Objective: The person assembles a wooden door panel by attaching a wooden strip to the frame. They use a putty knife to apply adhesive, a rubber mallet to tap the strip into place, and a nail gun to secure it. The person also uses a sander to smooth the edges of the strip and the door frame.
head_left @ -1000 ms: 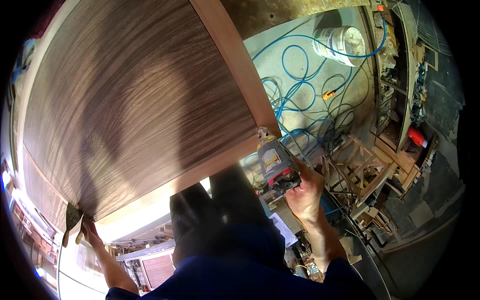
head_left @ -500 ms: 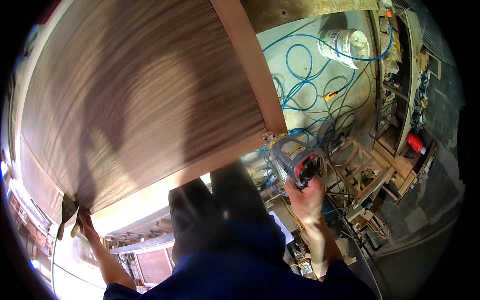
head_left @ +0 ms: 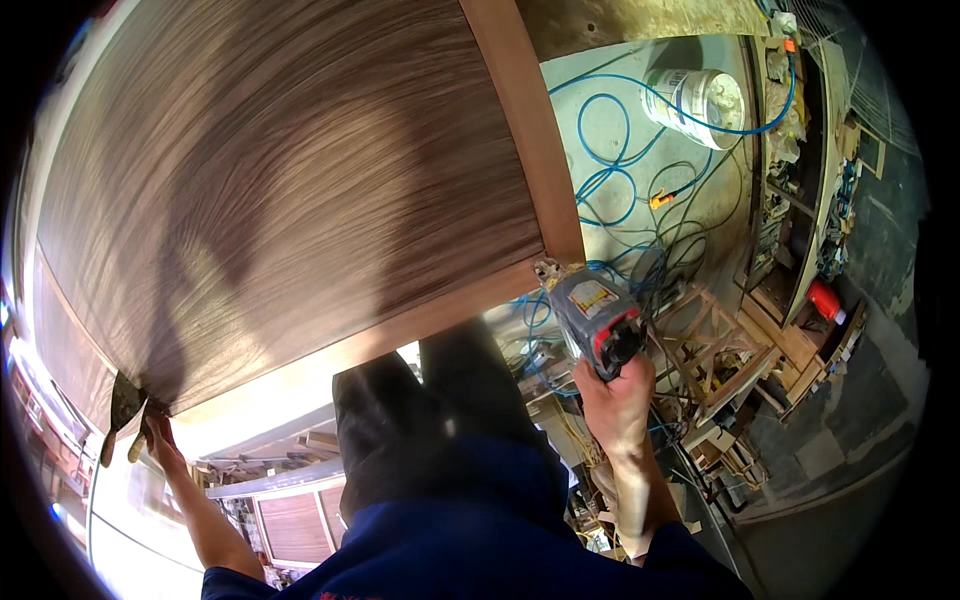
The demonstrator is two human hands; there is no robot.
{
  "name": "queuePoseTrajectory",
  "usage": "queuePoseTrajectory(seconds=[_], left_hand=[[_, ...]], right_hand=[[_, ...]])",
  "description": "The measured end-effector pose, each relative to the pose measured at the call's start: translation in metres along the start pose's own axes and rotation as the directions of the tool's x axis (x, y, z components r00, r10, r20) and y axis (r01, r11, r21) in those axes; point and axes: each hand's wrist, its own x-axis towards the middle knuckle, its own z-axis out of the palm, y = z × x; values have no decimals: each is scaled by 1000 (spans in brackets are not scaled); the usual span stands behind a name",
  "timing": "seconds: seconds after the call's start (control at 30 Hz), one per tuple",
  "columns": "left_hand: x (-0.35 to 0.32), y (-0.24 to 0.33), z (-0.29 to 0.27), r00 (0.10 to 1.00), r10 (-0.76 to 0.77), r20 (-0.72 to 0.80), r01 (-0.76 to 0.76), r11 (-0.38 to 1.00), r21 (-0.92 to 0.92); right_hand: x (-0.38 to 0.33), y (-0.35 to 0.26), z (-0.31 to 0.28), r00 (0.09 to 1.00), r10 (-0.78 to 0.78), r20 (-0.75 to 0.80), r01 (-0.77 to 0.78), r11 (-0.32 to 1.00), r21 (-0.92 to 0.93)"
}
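Note:
A large dark wood-veneer panel (head_left: 290,190) with a lighter wooden edge strip (head_left: 520,120) fills the upper left. My right hand (head_left: 618,395) grips a grey and red nail gun (head_left: 592,312), its nose against the panel's near right corner. My left hand (head_left: 150,432), in a worn glove, holds the panel's near left corner.
Blue air hose (head_left: 610,170) lies coiled on the concrete floor beyond the panel, near a white bucket (head_left: 700,100). Wooden frames and offcuts (head_left: 730,350) sit to the right, by a cluttered shelf (head_left: 800,200). More panels (head_left: 290,520) lie below.
The nail gun in my right hand shifted slightly right and back to the panel's corner. My left hand stays on the left corner.

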Motion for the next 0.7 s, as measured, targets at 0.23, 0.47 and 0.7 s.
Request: queuePoseTrajectory(seconds=[0.23,0.47,0.7], left_hand=[[1,-2,0,1000,7,27,-7,1000,2],[7,-7,-13,999,5,34,-6,1000,14],[8,-7,1,998,46,40,-46,999,17]], right_hand=[[0,-6,-2,999,16,49,-12,997,-71],[15,13,-10,994,-107,14,108,979,-172],[23,5,-7,988,-148,-41,141,980,-144]])
